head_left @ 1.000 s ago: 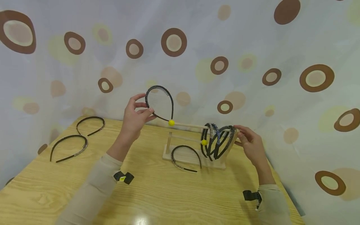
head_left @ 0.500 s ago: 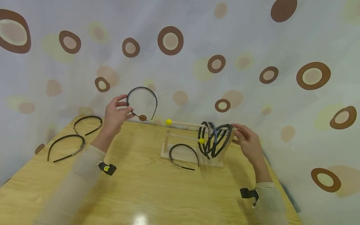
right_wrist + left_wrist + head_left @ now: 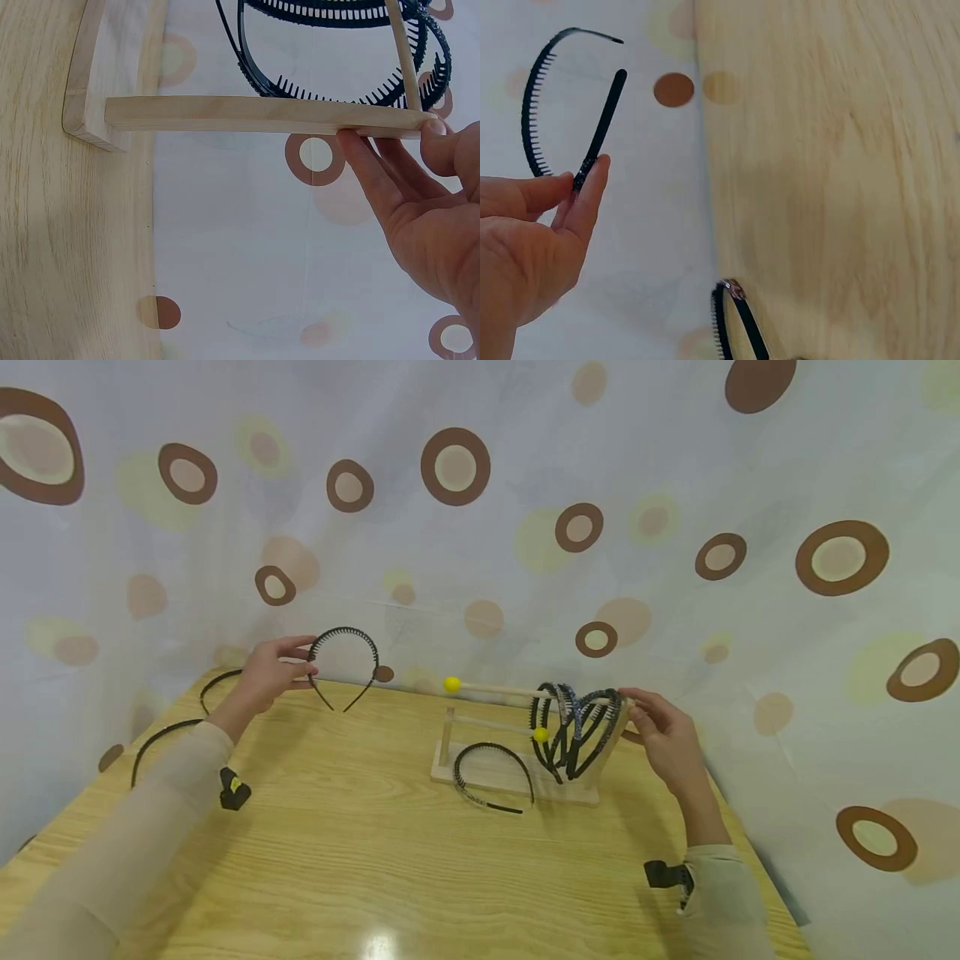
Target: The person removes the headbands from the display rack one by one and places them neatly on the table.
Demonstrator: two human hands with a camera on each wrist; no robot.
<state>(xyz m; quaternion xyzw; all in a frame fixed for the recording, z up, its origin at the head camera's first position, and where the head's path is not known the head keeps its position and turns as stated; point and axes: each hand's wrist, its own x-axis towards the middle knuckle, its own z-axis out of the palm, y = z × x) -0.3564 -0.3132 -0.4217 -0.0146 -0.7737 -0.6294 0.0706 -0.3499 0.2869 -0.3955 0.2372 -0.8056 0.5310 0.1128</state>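
My left hand (image 3: 268, 675) pinches one side of a black toothed headband (image 3: 345, 630), raised at the back left with its open ends pointing down. In the left wrist view, thumb and fingers grip this headband (image 3: 531, 105) near a dark beaded patch. At the right, my right hand (image 3: 667, 739) holds the top of a wooden stand's post (image 3: 240, 114) between thumb and fingers. Several black headbands (image 3: 573, 762), some with glittery trim, hang on the right part of the wooden stand (image 3: 442, 773). Its rods end in a yellow ball (image 3: 452, 685) and a nearer yellow ball (image 3: 542, 735).
Another headband (image 3: 487, 746) lies on the table (image 3: 390, 860) in front of the stand's base. Two more headbands are at the left, one nearer (image 3: 153, 739) and one farther (image 3: 213, 681), both partly hidden by my left arm. A dotted wall covering (image 3: 510, 410) rises behind the table.
My left hand has carried the headband leftward and down, away from the yellow ball at the rod's end. My right hand stays on the stand's post.
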